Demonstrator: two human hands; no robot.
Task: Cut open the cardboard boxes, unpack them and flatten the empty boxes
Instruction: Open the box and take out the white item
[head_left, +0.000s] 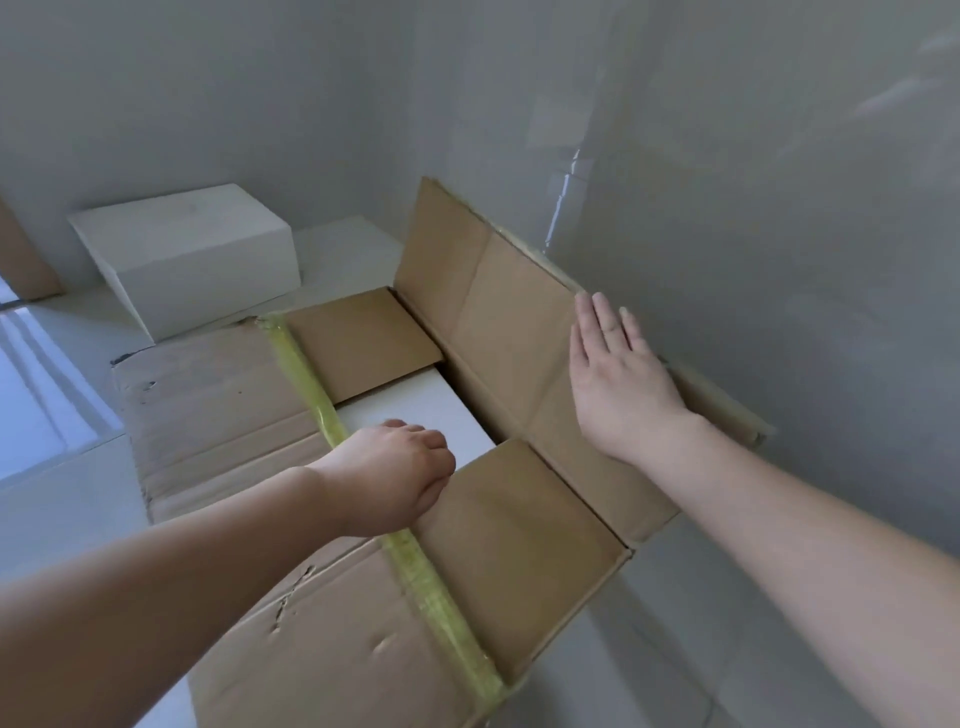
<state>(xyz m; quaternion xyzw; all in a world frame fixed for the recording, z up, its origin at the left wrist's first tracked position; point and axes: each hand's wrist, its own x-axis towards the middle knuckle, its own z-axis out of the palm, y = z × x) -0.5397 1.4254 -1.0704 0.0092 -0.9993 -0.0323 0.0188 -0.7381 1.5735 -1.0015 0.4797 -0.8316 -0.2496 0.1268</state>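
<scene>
A large brown cardboard box (291, 623) lies in front of me with a strip of yellowish tape (311, 384) along the edge of its left top flap. The right long flap (493, 332) stands folded back against the wall. My right hand (618, 374) lies flat on that flap with straight fingers. My left hand (395, 473) curls its fingers over the taped edge of the left flap, fingertips hidden under it. Two short inner flaps (363, 338) show inside, and a white box (415, 410) sits between them.
A second white box (197, 254) stands on the pale floor beyond the carton at the left. A brown cardboard piece (26, 260) leans at the far left edge. A glossy grey wall (727, 208) runs close along the right side.
</scene>
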